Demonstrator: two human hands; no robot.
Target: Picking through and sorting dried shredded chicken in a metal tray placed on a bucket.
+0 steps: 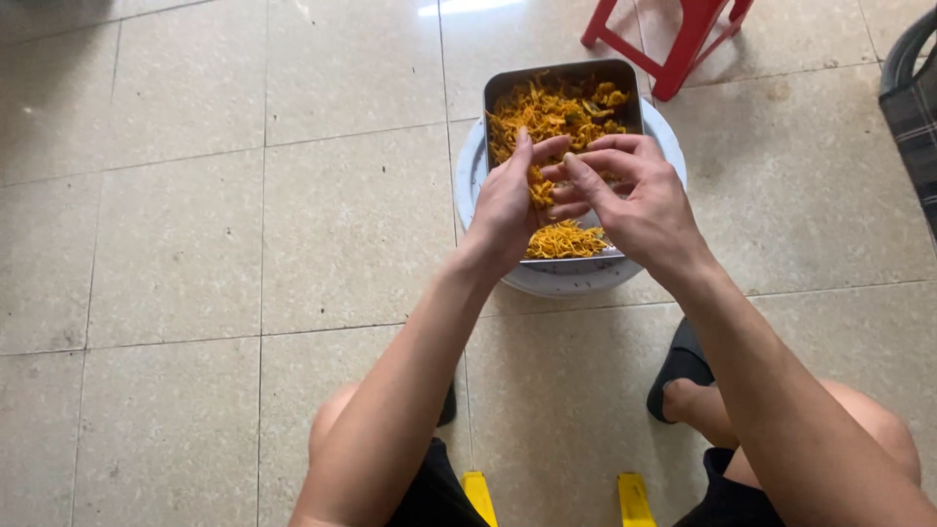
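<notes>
1. A rectangular metal tray (500, 90) heaped with orange-yellow shreds (547, 112) sits upper centre of the frame, resting across a round white basin (561, 281) on the tiled floor (195, 244).
2. The left hand (508, 200) hovers over the tray's near half, fingers loosely curled together; whether it grips any shreds I cannot tell.
3. The right hand (639, 200) meets it fingertip to fingertip, thumb and forefinger pinched; what lies between them is too small to tell.
4. The tray's near edge overhangs the basin rim just beneath both wrists.
5. A red stool (673, 39) stands just beyond the tray's far right corner; a dark plaid thing (913, 117) lies at the right edge.
6. Bare tiles spread wide to the left.
</notes>
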